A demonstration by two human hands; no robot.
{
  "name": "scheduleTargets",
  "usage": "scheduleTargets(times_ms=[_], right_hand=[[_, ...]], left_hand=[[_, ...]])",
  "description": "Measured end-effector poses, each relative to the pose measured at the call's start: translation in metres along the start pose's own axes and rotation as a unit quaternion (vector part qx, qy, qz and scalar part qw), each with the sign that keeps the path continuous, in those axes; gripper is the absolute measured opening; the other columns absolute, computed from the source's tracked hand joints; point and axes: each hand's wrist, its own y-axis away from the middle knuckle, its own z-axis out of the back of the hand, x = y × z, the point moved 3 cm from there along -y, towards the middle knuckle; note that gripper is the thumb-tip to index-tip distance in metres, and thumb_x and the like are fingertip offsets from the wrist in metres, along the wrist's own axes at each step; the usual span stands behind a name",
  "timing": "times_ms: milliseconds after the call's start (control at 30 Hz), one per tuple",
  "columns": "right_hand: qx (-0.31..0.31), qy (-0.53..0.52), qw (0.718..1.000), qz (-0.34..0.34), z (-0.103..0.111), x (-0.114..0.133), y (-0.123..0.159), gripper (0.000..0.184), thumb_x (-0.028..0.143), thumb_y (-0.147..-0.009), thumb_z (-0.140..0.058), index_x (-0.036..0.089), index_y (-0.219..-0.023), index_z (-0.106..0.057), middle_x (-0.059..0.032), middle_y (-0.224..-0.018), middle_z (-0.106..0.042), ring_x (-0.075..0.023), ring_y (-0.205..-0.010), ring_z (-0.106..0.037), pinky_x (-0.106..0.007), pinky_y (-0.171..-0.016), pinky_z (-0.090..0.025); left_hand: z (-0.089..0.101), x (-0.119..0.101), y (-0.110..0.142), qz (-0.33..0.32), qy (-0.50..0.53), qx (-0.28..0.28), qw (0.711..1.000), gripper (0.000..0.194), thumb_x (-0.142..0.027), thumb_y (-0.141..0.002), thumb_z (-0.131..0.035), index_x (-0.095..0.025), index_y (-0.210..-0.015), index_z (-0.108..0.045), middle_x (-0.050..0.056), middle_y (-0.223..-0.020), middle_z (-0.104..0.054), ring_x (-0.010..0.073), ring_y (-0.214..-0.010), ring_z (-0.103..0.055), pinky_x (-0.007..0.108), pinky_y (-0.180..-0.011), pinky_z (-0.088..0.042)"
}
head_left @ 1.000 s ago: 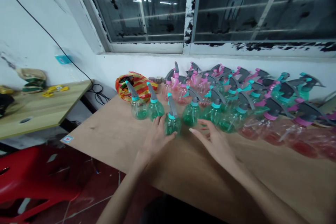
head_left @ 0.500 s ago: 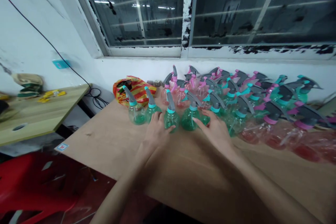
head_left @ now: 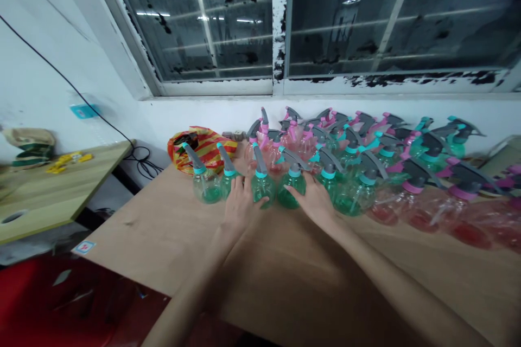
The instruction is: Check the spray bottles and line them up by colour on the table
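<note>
Several clear spray bottles with green liquid, turquoise collars and grey trigger heads stand upright along the table. My left hand (head_left: 239, 203) is closed against the left side of one green spray bottle (head_left: 261, 184), its thumb across the lower front. To its right, my right hand (head_left: 316, 198) grips another green spray bottle (head_left: 291, 190), thumb on the front and fingers around the right side, partly hidden. Two more green bottles are left of my left hand: an outer spray bottle (head_left: 206, 187) and an inner spray bottle (head_left: 227, 176) beside my fingers.
Pink-collared spray bottles (head_left: 423, 209) with red liquid crowd the right side. Near the wall lies a red-and-yellow striped bag (head_left: 211, 146). The brown table (head_left: 163, 217) ends at the left, by a red chair (head_left: 49, 298) and a second table (head_left: 93, 165). A window is behind.
My right hand has moved left and closed around the bottle in front of it. My left hand stays by its bottle. The view has shifted slightly.
</note>
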Motion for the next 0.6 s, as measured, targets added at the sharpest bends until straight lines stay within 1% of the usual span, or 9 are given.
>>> scheduleTargets(times_ms=[100,200,300,367,433,533,600], right_hand=[[0.007,0.018,1.000,-0.004,0.000,0.002,0.000,0.049,0.043,-0.086,-0.056,0.010,-0.122,-0.051,-0.0202,-0.113,-0.066,-0.0342,-0.099,-0.066,-0.041,-0.077,-0.051],[0.011,0.036,0.999,-0.009,0.005,0.005,0.007,0.049,0.047,-0.085,-0.056,0.012,-0.119,-0.050,-0.0197,-0.111,-0.066,-0.0335,-0.091,-0.068,-0.039,-0.068,-0.052],[0.017,0.059,0.998,-0.009,0.013,0.009,0.022,0.050,0.053,-0.084,-0.054,0.012,-0.113,-0.053,-0.0202,-0.105,-0.066,-0.0335,-0.077,-0.070,-0.038,-0.056,-0.049],[0.022,0.074,0.997,-0.008,0.021,0.012,0.036,0.050,0.056,-0.084,-0.053,0.012,-0.107,-0.055,-0.0199,-0.099,-0.067,-0.0328,-0.069,-0.070,-0.036,-0.050,-0.047],[0.026,0.087,0.996,-0.005,0.030,0.012,0.053,0.048,0.057,-0.083,-0.054,0.013,-0.103,-0.056,-0.0182,-0.094,-0.069,-0.0313,-0.065,-0.069,-0.034,-0.047,-0.045],[0.031,0.101,0.994,-0.008,0.049,0.009,0.082,0.048,0.060,-0.081,-0.055,0.016,-0.101,-0.057,-0.0143,-0.086,-0.070,-0.0290,-0.060,-0.069,-0.033,-0.046,-0.045],[0.035,0.110,0.993,-0.010,0.064,0.004,0.102,0.050,0.063,-0.079,-0.056,0.017,-0.098,-0.057,-0.0126,-0.082,-0.070,-0.0288,-0.059,-0.069,-0.033,-0.045,-0.046]], left_hand=[[0.005,-0.004,0.009,0.005,0.012,-0.024,1.000,0.077,-0.041,-0.081,-0.071,-0.020,-0.141,-0.028,0.010,-0.109,-0.049,0.0310,-0.104,-0.051,0.047,-0.089,-0.045],[0.013,-0.011,0.024,0.013,0.027,-0.039,0.999,0.077,-0.045,-0.086,-0.064,-0.020,-0.144,-0.022,0.011,-0.111,-0.048,0.0307,-0.105,-0.052,0.047,-0.088,-0.046],[0.020,-0.021,0.045,0.025,0.055,-0.030,0.998,0.072,-0.044,-0.092,-0.055,-0.021,-0.147,-0.016,0.011,-0.112,-0.049,0.0287,-0.105,-0.054,0.044,-0.085,-0.049],[0.022,-0.029,0.059,0.055,0.120,0.011,0.991,0.066,-0.043,-0.093,-0.053,-0.026,-0.147,-0.017,0.010,-0.118,-0.049,0.0279,-0.110,-0.053,0.043,-0.086,-0.050],[0.023,-0.041,0.073,0.071,0.171,0.065,0.981,0.067,-0.043,-0.092,-0.055,-0.028,-0.146,-0.020,0.010,-0.129,-0.046,0.0284,-0.118,-0.050,0.044,-0.090,-0.048],[0.022,-0.064,0.089,0.064,0.223,0.140,0.962,0.076,-0.043,-0.086,-0.063,-0.027,-0.147,-0.020,0.012,-0.140,-0.039,0.0304,-0.130,-0.040,0.048,-0.101,-0.040],[0.018,-0.082,0.098,0.067,0.252,0.191,0.946,0.083,-0.043,-0.083,-0.066,-0.026,-0.148,-0.017,0.013,-0.145,-0.034,0.0320,-0.134,-0.034,0.051,-0.104,-0.036]])
